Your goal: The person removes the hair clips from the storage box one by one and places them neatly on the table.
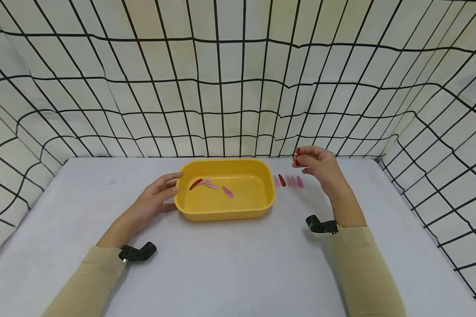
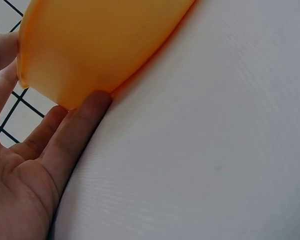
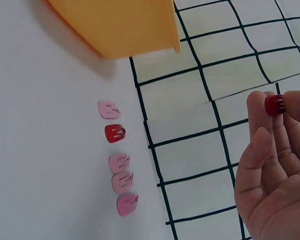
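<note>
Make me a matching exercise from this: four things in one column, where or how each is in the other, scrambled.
Things
1. Left hand
2. Right hand
3. Row of five clips
4. Yellow tray

Places or states
A. On the table, right of the tray
B. Pinches a red clip
C. Has loose clips inside
D. Touches the tray's left end

Pairs: 1-D, 2-B, 3-A, 4-C
</note>
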`<state>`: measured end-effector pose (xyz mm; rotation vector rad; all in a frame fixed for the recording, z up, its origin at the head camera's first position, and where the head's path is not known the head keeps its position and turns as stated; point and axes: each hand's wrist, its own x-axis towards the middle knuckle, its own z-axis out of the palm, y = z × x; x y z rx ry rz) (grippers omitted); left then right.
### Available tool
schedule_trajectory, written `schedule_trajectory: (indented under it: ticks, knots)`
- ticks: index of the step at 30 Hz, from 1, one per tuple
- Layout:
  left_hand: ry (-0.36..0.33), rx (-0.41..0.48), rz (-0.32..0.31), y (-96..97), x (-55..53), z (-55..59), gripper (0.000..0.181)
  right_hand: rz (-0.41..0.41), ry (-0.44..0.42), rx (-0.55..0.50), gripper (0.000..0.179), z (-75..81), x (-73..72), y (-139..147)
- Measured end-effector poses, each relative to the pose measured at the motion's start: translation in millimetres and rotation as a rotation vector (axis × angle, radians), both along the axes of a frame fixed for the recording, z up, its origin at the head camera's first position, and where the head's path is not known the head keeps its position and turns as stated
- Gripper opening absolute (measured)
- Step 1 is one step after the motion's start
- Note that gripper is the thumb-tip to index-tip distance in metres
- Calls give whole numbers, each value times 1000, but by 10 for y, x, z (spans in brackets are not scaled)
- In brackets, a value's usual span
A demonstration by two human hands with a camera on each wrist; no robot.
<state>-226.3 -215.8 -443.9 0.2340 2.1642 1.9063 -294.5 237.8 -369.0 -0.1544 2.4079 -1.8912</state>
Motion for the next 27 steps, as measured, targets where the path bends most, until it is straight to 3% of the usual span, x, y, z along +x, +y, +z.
schedule_trajectory:
  ticks: [6,27]
  knots:
    - [-4,1,-2,0,2,0,55,-37,-21,4,27,-47,-29,84]
    - [-4,1,-2,1,16,4,54,-95,-74,111,36,-338,-130,324]
